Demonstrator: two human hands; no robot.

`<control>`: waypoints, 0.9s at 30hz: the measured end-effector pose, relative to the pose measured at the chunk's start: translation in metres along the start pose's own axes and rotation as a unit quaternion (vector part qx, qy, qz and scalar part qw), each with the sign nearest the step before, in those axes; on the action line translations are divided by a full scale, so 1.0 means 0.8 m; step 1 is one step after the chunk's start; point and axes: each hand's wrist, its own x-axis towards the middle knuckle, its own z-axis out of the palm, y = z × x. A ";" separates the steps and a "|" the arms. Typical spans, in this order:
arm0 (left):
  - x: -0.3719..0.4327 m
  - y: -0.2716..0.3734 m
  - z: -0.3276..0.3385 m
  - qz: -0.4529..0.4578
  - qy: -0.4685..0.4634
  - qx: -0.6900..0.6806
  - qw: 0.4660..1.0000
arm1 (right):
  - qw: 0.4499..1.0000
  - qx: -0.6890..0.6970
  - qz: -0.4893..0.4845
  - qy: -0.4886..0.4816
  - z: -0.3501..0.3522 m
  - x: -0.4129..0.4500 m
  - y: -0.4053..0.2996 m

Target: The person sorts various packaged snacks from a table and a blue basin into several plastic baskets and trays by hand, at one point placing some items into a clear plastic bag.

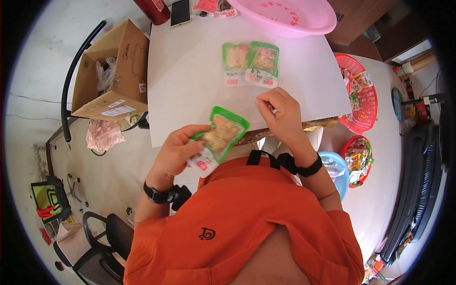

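My left hand (178, 149) grips a sealed food packet (221, 137) by its side, over the table's near edge. The packet has a green border, a see-through middle with pale food inside, and a white printed end. My right hand (281, 108) hovers over the white table with thumb and fingers curled together; whether something thin is pinched there cannot be told. Beyond it lie two similar packets, a left one (235, 62) and a right one (263, 64), side by side and slightly overlapping. What looks like clear plastic film (233, 94) lies just below them.
A pink basin (285, 17) stands at the table's far side, near a phone (180, 13) and a red flask (154, 10). Left is an open cardboard box (128, 64). Right of the table are a red basket (367, 96) of packets, a red tub (359, 162) and a blue basin (338, 171).
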 end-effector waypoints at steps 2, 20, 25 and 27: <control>0.012 -0.001 0.026 -0.049 -0.030 -0.057 0.997 | 1.000 0.006 -0.006 -0.002 0.001 0.001 0.000; 0.156 -0.001 0.078 0.104 0.066 -0.118 0.985 | 1.000 0.013 -0.022 -0.017 0.000 0.000 -0.003; 0.143 -0.008 0.085 0.181 0.073 -0.174 0.965 | 0.999 0.001 -0.030 -0.021 0.004 0.001 0.000; 0.129 -0.016 0.087 0.171 0.073 -0.181 0.966 | 0.999 0.006 -0.030 -0.022 0.004 0.002 0.000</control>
